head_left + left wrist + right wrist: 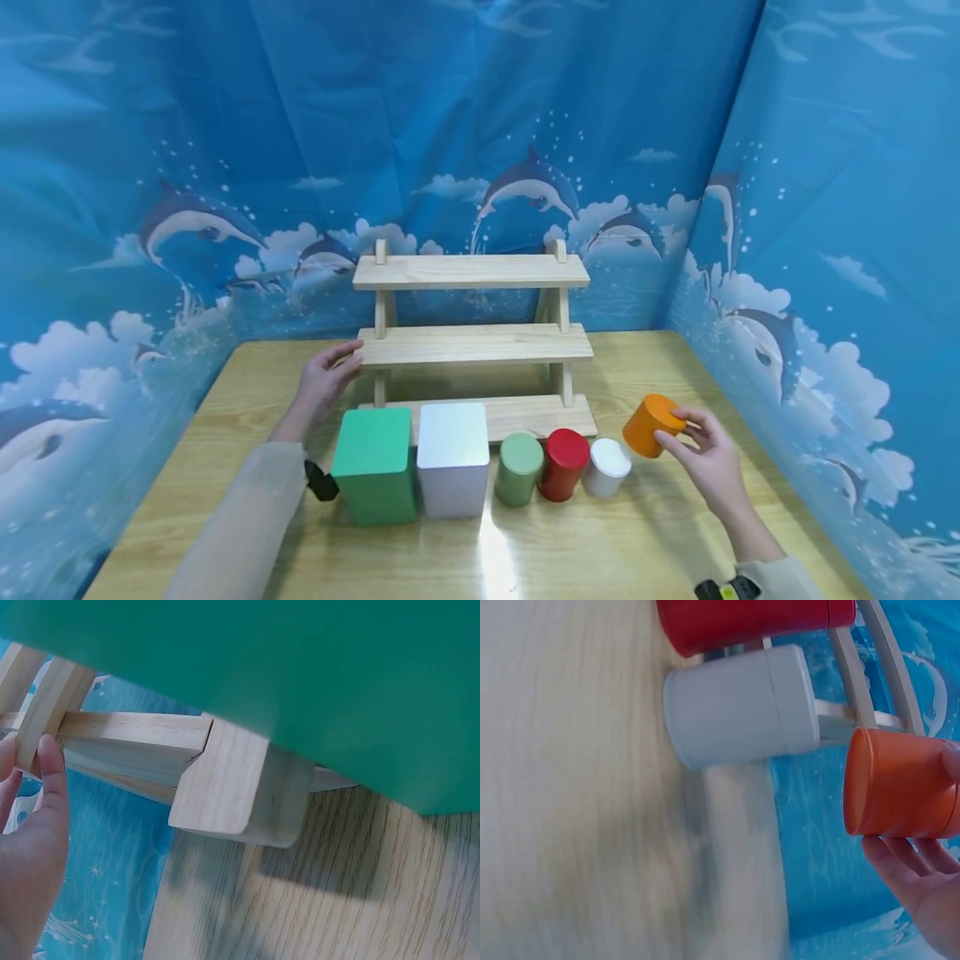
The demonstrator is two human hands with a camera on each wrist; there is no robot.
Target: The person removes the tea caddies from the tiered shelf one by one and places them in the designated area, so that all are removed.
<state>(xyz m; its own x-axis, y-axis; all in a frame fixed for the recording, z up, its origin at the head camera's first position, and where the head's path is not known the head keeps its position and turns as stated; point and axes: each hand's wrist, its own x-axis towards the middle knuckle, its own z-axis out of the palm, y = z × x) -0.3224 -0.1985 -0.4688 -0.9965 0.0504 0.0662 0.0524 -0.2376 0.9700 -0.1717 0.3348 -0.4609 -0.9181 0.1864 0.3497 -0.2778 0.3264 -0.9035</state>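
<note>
My right hand holds an orange cylindrical canister by its lidded end, tilted and raised off the table. In the right wrist view, the orange canister sits between thumb and fingers. My left hand pinches the left end of the middle board of a three-tier wooden display stand. Thumb and fingers lie on either side of that board in the left wrist view. A white canister, a red canister and a light green canister stand in a row before the stand.
Left of the canisters stand a white box and a green box, close to my left forearm. The wooden table is bordered by a blue dolphin-print curtain at the back and sides.
</note>
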